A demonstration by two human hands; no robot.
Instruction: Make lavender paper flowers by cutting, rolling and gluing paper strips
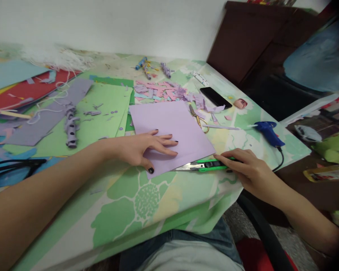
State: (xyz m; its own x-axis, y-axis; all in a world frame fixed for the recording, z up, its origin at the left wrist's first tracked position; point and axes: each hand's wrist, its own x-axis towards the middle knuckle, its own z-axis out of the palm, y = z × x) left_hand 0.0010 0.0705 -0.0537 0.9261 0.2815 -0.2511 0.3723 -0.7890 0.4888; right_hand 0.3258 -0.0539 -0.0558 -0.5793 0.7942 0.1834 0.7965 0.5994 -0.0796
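Note:
A sheet of lilac paper [169,120] lies on the flowered tablecloth in front of me. My left hand [149,148] rests on it palm down, fingers spread. At the sheet's near right edge is a green utility knife [211,165] with its metal blade out, pointing left along the paper's edge. The fingers of my right hand [243,165] close around the knife's rear end. Just beyond the sheet's right side lie gold-handled scissors [199,119], partly among paper scraps.
A black phone [215,97] and a blue glue gun [269,133] lie to the right. Paper scraps [158,90] are heaped behind the sheet. On the left are light green paper [110,101], a purple paper roll [71,128] and white string [56,58].

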